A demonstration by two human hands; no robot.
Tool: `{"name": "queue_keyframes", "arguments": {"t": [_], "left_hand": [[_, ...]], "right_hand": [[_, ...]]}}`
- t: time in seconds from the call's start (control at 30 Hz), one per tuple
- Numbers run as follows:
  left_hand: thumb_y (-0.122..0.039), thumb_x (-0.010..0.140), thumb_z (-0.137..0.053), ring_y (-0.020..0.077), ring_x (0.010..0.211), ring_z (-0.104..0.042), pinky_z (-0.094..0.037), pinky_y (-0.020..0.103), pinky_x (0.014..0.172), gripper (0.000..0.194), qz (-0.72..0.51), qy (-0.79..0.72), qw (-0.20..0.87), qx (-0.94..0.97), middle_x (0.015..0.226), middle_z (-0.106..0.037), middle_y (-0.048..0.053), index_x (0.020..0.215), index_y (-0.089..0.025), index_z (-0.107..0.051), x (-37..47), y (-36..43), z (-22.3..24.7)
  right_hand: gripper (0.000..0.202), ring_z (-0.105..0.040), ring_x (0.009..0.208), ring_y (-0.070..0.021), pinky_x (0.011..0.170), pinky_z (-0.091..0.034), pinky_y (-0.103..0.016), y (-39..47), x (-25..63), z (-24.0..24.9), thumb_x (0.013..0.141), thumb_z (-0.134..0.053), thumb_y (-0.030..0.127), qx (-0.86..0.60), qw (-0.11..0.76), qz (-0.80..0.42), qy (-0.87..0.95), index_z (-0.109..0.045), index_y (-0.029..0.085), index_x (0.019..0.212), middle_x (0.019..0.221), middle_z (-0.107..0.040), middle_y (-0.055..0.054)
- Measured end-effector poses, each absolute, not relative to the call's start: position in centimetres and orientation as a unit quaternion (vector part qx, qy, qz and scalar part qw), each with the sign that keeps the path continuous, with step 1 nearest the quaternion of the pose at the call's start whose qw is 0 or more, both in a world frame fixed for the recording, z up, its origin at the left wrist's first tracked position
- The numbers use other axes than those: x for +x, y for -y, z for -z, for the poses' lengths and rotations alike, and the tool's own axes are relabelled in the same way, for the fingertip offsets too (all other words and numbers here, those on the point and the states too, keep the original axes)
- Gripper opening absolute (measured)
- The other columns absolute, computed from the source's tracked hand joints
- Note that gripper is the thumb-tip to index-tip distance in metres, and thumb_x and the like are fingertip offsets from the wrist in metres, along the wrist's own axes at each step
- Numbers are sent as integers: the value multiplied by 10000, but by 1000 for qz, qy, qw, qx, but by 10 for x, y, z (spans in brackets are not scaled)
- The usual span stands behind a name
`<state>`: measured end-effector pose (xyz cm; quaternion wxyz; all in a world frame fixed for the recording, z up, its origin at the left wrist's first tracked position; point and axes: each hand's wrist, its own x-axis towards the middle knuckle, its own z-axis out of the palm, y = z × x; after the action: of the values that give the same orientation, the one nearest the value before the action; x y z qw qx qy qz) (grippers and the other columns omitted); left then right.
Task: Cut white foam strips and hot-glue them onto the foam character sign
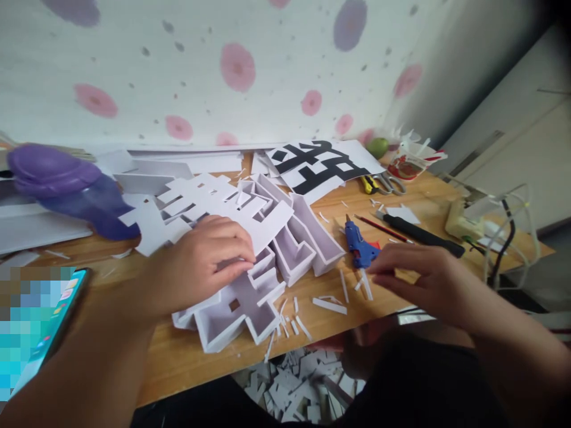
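Observation:
My left hand (212,261) is closed over the near edge of a flat white foam board cutout (214,199) with slots in it. This cutout lies partly across a white hollow foam board letter shape (223,324) with upright walls, which my wrist and fingers partly cover. More walled white shapes (307,238) stand to its right. My right hand (414,279) has its thumb and finger pinched together beside a blue hot glue gun (357,244). At those fingertips shows a thin white strip (366,286); I cannot tell whether it is held or lying on the table.
A phone (53,333) and a purple object (66,184) lie at left. Behind are a black-printed sheet (321,166), scissors (392,183) and a tub (410,160). A pencil (383,229), black-handled cutter (423,235) and power strip (464,220) lie right. Scraps (303,386) fill a container below.

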<state>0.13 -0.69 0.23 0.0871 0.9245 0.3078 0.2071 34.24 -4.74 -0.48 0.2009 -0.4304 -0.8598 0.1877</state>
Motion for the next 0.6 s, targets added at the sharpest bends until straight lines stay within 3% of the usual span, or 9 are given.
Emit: {"name": "queue_keyframes", "arguments": {"t": [0.13, 0.3, 0.6], "left_hand": [[-169, 824, -540, 153, 881, -555, -430, 304, 803, 99, -221, -326, 63, 917, 881, -605, 9, 835, -228, -618, -3, 5, 1], [-135, 801, -553, 142, 850, -567, -458, 286, 758, 118, -256, -309, 37, 915, 870, -607, 15, 839, -225, -619, -2, 2, 3], [-168, 809, -554, 122, 798, -580, -463, 254, 713, 83, -327, -356, -17, 875, 813, -615, -6, 775, -226, -603, -1, 3, 1]], "right_hand": [[176, -546, 772, -123, 712, -416, -226, 49, 336, 7, 857, -481, 118, -389, 52, -203, 897, -638, 198, 858, 847, -593, -24], [164, -539, 720, -129, 677, -393, -233, 40, 360, 8, 817, -499, 115, -477, 62, -96, 872, -640, 197, 836, 825, -591, -12], [118, -502, 676, -131, 604, -350, -223, 28, 384, 14, 814, -502, 186, -542, 55, -37, 838, -611, 194, 769, 761, -572, -7]]}}
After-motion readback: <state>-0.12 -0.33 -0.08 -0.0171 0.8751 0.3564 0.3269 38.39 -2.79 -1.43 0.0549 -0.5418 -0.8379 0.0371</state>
